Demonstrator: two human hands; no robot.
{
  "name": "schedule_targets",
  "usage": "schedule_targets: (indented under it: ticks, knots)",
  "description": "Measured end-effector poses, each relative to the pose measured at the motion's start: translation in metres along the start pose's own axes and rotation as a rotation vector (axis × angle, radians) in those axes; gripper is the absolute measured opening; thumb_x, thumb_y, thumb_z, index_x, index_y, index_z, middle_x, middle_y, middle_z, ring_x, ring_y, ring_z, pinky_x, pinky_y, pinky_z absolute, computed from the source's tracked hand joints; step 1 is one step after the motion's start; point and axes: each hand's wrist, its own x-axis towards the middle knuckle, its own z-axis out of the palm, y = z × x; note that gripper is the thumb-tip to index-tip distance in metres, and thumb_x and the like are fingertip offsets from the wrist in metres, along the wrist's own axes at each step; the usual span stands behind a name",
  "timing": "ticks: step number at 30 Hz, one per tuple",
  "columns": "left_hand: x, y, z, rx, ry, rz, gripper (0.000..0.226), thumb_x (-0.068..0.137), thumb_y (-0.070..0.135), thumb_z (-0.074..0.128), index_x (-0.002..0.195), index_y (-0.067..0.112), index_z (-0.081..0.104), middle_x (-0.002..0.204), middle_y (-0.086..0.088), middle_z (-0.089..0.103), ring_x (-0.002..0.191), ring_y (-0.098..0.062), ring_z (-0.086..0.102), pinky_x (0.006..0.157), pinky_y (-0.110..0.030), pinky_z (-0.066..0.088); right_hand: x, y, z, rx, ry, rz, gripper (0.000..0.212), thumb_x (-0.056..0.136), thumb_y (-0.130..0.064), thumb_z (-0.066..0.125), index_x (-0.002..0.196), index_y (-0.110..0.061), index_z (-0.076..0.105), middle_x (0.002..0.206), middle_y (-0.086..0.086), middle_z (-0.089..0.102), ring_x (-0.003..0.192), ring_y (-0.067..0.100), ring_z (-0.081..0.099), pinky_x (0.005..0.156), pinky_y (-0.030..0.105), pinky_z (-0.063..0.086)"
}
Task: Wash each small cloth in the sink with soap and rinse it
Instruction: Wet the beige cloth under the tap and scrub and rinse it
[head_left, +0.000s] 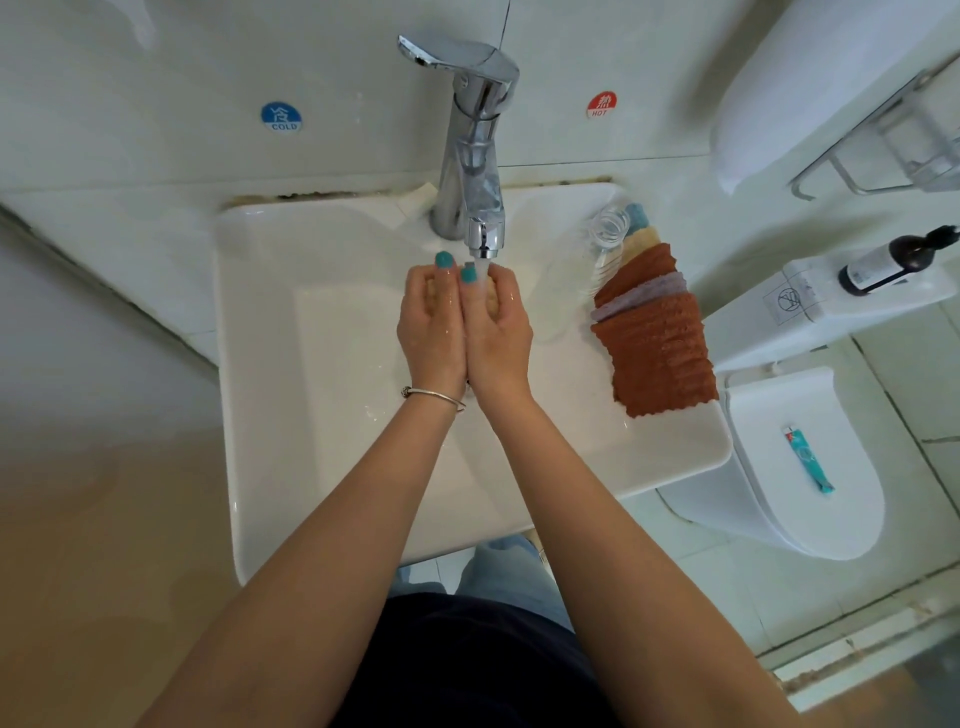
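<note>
A small pale yellow cloth (434, 297), bunched up, sits squeezed between both hands directly under the water stream (482, 270) from the chrome tap (475, 156), above the white ceramic sink (322, 332). The left hand (431, 332) and right hand (498, 332) press side by side, fingers curled round the cloth. On the sink's right rim lies a stack of folded cloths, rust-brown on top (657, 343), beside a clear plastic bottle (605, 244).

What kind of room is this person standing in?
Most likely a small bathroom: a white sink with a chrome tap running, a toilet close beside it, and tiled walls carrying hot and cold stickers.
</note>
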Motion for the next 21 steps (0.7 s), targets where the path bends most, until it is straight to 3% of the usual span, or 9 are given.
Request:
schedule_targets:
  ticks: [3,5,8,11,13,16,19,21]
  knots:
    - [0.005,-0.002,0.005,0.049,0.021,-0.070,0.036,0.094,0.051,0.054,0.071,0.024,0.047,0.064,0.012,0.054,0.056,0.002,0.050,0.056,-0.011,0.039,0.006,0.003,0.003,-0.097,0.019,-0.001,0.022,0.098,-0.042,0.051,0.093,-0.021,0.051,0.076,-0.012,0.058,0.071,0.000,0.058,0.065,0.018,0.044]
    - [0.008,-0.004,0.008,0.089,0.043,-0.095,0.044,0.093,0.052,0.056,0.066,0.021,0.041,0.057,0.012,0.048,0.050,-0.001,0.044,0.053,-0.014,0.036,0.008,0.007,0.004,-0.204,0.054,-0.114,0.024,0.099,-0.032,0.050,0.085,-0.014,0.050,0.070,-0.012,0.049,0.062,0.001,0.050,0.058,0.011,0.035]
    - [0.015,0.002,0.013,0.110,0.050,-0.115,0.050,0.095,0.047,0.054,0.059,0.017,0.036,0.055,0.009,0.043,0.051,-0.007,0.039,0.057,-0.024,0.036,0.008,0.011,0.000,-0.374,0.045,-0.228,0.023,0.094,-0.023,0.042,0.092,-0.010,0.061,0.085,-0.005,0.047,0.075,0.005,0.039,0.069,0.016,0.031]
    - [0.019,0.011,0.018,0.252,0.045,-0.101,0.049,0.098,0.036,0.050,0.055,0.018,0.037,0.054,0.007,0.042,0.046,-0.006,0.040,0.054,-0.022,0.039,0.022,0.002,-0.003,-0.384,0.009,-0.159,0.022,0.097,-0.024,0.052,0.080,-0.013,0.059,0.074,-0.009,0.050,0.068,0.007,0.042,0.065,0.025,0.035]
    - [0.018,0.014,0.019,0.114,0.083,-0.084,0.052,0.095,0.025,0.058,0.049,0.016,0.036,0.046,0.007,0.037,0.039,-0.005,0.033,0.044,-0.017,0.029,0.031,-0.005,-0.006,-0.678,-0.099,-0.072,0.022,0.101,-0.028,0.046,0.092,-0.013,0.058,0.082,-0.003,0.054,0.073,0.010,0.044,0.066,0.026,0.033]
    - [0.016,0.010,0.019,0.054,0.065,-0.064,0.054,0.095,0.018,0.057,0.048,0.017,0.032,0.039,0.011,0.033,0.039,-0.005,0.029,0.045,-0.018,0.025,0.034,-0.009,-0.008,-0.874,-0.090,-0.167,0.024,0.103,-0.020,0.037,0.108,-0.006,0.055,0.084,0.000,0.052,0.084,0.021,0.052,0.066,0.025,0.029]
    - [0.013,0.009,0.013,0.096,-0.009,-0.060,0.049,0.098,0.030,0.054,0.053,0.017,0.038,0.049,0.009,0.041,0.045,-0.003,0.035,0.050,-0.018,0.032,0.029,-0.009,-0.008,-0.836,-0.103,-0.157,0.025,0.103,-0.026,0.038,0.100,-0.009,0.057,0.078,-0.003,0.045,0.077,0.019,0.054,0.065,0.028,0.032]
    - [0.013,0.005,0.004,0.078,-0.069,-0.110,0.040,0.098,0.042,0.049,0.066,0.019,0.054,0.067,0.006,0.060,0.063,-0.006,0.056,0.064,-0.026,0.046,0.019,-0.013,-0.011,-0.425,-0.080,-0.003,0.025,0.101,-0.032,0.046,0.089,-0.012,0.054,0.075,-0.005,0.050,0.068,0.012,0.052,0.062,0.028,0.039]
